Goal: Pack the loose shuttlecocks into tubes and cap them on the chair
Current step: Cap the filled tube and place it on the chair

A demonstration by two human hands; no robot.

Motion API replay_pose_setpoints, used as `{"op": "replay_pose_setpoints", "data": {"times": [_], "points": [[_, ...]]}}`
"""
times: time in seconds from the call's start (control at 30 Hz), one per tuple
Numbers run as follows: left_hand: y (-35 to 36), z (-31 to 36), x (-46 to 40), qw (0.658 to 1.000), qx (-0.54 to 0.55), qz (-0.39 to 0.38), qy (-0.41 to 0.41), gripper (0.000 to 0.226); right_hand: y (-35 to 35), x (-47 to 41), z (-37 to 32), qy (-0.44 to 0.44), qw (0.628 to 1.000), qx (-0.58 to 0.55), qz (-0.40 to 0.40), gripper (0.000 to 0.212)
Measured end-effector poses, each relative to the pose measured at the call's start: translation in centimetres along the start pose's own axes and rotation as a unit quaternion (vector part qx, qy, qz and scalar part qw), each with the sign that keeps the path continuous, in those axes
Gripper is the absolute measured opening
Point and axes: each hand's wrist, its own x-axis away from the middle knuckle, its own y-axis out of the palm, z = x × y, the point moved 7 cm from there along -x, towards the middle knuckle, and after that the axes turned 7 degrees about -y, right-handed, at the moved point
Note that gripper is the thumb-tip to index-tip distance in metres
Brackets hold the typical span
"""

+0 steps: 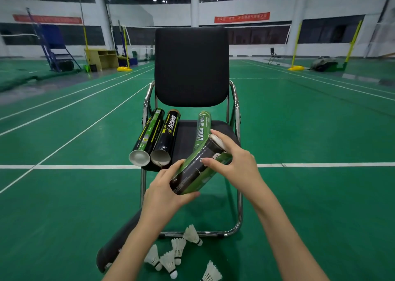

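5 loose shuttlecocks (178,252) lie on the green floor (64,206) nearest the viewer, clustered just in front of the chrome base bar (192,234) of the chair (191,67); 1 of them is cut by the lower frame edge. A dark long bag (119,240) lies on the floor to their left, partly under the left forearm. Above them, the left hand (164,193) grips the lower end of 1 green-and-black tube (198,167), fingers curled around it, thumb on top. The right hand (235,163) holds the tube's upper end, thumb and fingers curled round its white rim (218,143); its contents cannot be told. The tube is tilted, over the seat's front edge. On the seat (186,139) lie 3 more tubes: 2 black tubes (156,137) side by side at left, near ends uncapped, and 1 green tube (202,129) at right. Open court floor surrounds the chair on every side.
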Motion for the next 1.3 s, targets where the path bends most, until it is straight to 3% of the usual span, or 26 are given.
{"op": "replay_pose_setpoints", "data": {"times": [0.1,0.23,0.33,0.43,0.57,0.67,0.87,1.1,1.3], "points": [[0.3,0.2,-0.1,1.000,0.016,-0.002,-0.004,0.082,0.1,0.0,-0.1,-0.006,0.996,-0.089,0.005,0.061],[1.3,0.6,-0.4,0.996,0.077,-0.045,-0.029,0.075,-0.3,0.5,0.7,0.004,0.981,-0.180,0.076,0.068],[1.8,0.9,0.0,0.989,0.124,-0.069,-0.050,0.069,1.1,1.3,0.9,0.024,0.961,-0.274,0.043,0.078],[2.4,1.2,0.4,0.986,0.130,-0.102,-0.036,0.071,1.7,1.6,0.4,0.007,0.970,-0.242,0.012,0.079],[2.9,2.2,0.4,0.984,0.131,-0.119,0.028,0.111,2.3,1.6,0.3,-0.010,0.980,-0.196,-0.033,0.077],[2.8,3.2,0.0,0.983,0.126,-0.117,0.067,0.124,3.1,2.0,0.6,0.000,0.978,-0.197,-0.068,0.072],[2.3,3.9,-0.3,0.982,0.097,-0.095,0.129,0.123,3.2,2.1,0.9,0.007,0.973,-0.214,-0.092,0.069],[2.3,4.0,-0.4,0.970,0.152,-0.122,0.147,0.117,3.2,2.3,0.7,0.002,0.971,-0.214,-0.105,0.067],[2.1,4.1,-0.3,0.972,0.137,-0.106,0.159,0.116,3.7,2.4,0.5,-0.010,0.974,-0.203,-0.095,0.078]]}}
